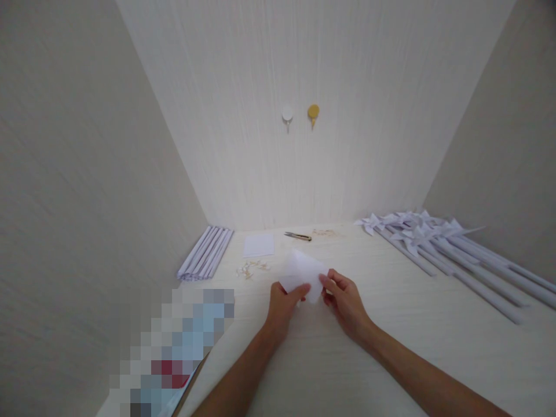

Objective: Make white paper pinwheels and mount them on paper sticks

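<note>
A white sheet of paper (pixel 303 269) is held above the table between both hands, its surface turned up toward me. My left hand (pixel 284 301) pinches its lower left side, thumb on top. At the right edge, my right hand (pixel 341 295) grips it between thumb and fingers. Just beyond the left hand lie several small pale pieces, perhaps pins or sticks (pixel 252 268). Behind them rests a flat stack of white paper squares (pixel 259 245). Snips with dark blades (pixel 299 236) lie farther back, near the wall.
Rolled white paper tubes (pixel 205 253) lie side by side at the left wall. Finished paper pinwheels (pixel 419 231) on long white sticks pile up at the right. More small pale bits (pixel 325 233) sit near the back wall, below two wall hooks (pixel 313 112). A blurred-out area (pixel 186 347) covers the lower left.
</note>
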`<state>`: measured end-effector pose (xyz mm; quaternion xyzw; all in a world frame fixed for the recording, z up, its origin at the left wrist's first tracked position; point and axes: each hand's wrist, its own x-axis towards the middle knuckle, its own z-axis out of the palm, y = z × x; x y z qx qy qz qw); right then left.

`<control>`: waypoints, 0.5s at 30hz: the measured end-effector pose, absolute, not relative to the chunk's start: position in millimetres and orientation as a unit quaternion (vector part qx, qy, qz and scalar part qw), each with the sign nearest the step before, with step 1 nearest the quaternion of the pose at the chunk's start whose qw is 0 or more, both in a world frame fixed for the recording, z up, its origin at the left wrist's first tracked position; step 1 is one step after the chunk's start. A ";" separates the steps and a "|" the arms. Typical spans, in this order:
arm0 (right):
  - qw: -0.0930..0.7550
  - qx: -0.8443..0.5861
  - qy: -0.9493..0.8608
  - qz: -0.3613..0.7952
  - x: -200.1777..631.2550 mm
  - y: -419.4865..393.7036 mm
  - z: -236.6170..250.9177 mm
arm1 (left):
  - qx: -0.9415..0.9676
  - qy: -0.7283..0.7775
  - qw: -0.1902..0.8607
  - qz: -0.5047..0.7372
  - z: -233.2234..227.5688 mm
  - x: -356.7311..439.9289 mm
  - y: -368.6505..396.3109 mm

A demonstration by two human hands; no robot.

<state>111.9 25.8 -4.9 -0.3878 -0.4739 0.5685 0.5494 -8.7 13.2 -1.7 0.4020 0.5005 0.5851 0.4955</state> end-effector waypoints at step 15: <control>0.437 -0.300 -0.656 0.537 113.6 22.8 -2.8 | 0.319 0.435 0.546 0.641 3.5 -10.4 13.4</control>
